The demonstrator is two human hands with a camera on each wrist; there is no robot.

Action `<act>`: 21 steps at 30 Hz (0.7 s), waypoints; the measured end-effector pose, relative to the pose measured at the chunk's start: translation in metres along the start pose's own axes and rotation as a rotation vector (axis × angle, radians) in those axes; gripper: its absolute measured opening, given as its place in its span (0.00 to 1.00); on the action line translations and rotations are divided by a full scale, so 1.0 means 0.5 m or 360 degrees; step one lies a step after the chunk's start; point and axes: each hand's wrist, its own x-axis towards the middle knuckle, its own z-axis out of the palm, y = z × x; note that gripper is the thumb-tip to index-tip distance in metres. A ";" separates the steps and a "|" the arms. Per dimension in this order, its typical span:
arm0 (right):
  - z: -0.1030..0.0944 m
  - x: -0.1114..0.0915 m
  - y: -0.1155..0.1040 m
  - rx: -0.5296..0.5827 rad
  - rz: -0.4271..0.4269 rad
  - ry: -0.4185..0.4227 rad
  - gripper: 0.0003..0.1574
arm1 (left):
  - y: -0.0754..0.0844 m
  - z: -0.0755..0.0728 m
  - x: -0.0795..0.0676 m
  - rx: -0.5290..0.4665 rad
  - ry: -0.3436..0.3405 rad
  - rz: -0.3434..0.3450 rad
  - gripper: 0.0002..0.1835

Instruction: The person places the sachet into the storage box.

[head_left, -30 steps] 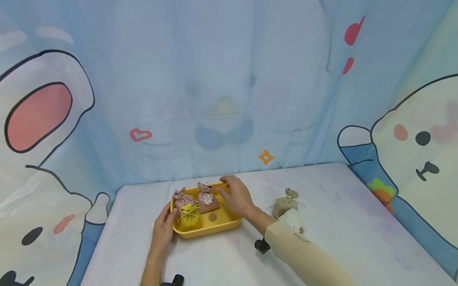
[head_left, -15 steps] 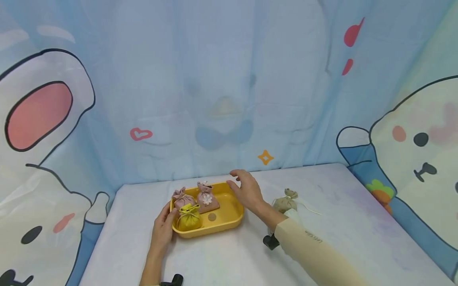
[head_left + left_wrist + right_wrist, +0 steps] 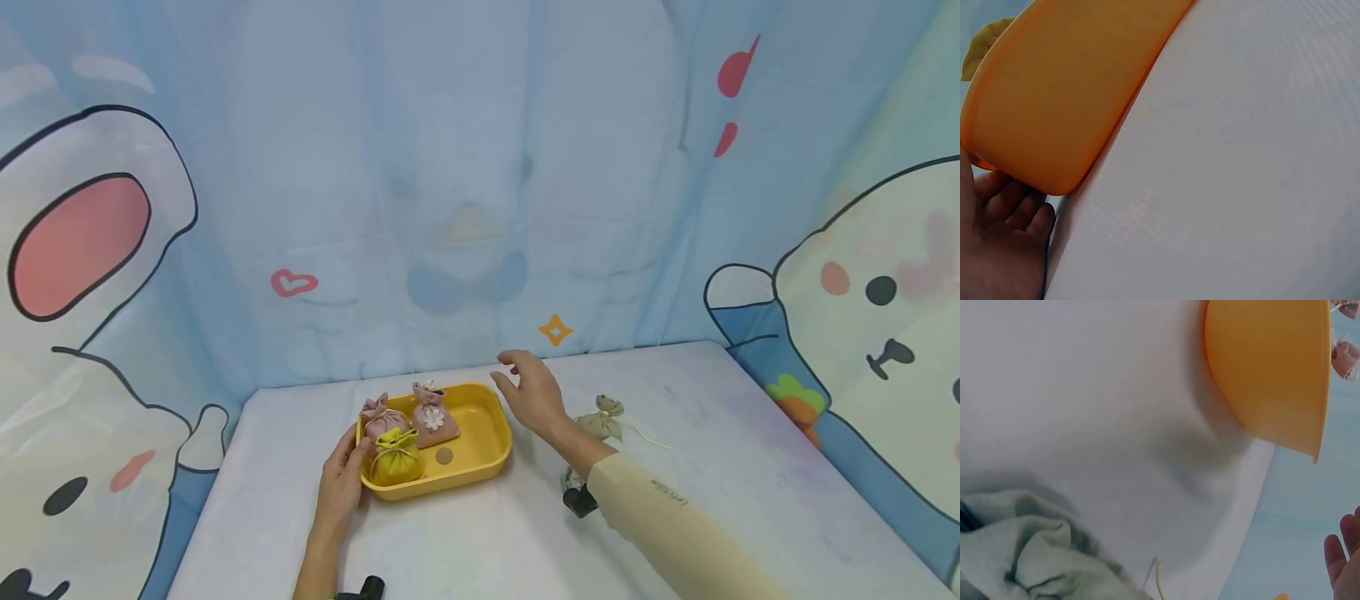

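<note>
Seems partway there tbh, with three pouches [image 3: 397,454] in the yellow tray [image 3: 483,433] clamped by the left hand [image 3: 342,479], at least an olive pouch [image 3: 598,427] left out, right hand's [image 3: 537,396] grip apart.

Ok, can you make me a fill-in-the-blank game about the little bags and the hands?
1. The tray holds ____ little bags.
2. Only the person's ____ hand is touching the tray.
3. The flower on one pink bag is ____.
4. A khaki bag lies outside the tray, partly hidden by the person's ____ arm.

Missing words: three; left; white; right.
</note>
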 end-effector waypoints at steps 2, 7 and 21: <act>-0.004 0.001 0.006 -0.0014 0.0018 0.0010 0.22 | -0.003 0.000 0.001 -0.0004 0.0003 -0.0003 0.33; -0.013 0.003 0.019 -0.0032 0.0051 0.0029 0.21 | -0.003 -0.001 0.001 -0.0006 0.0013 -0.0005 0.33; -0.035 -0.005 0.053 -0.0085 0.0094 0.0056 0.22 | 0.000 0.001 0.001 0.0027 0.0021 -0.0014 0.34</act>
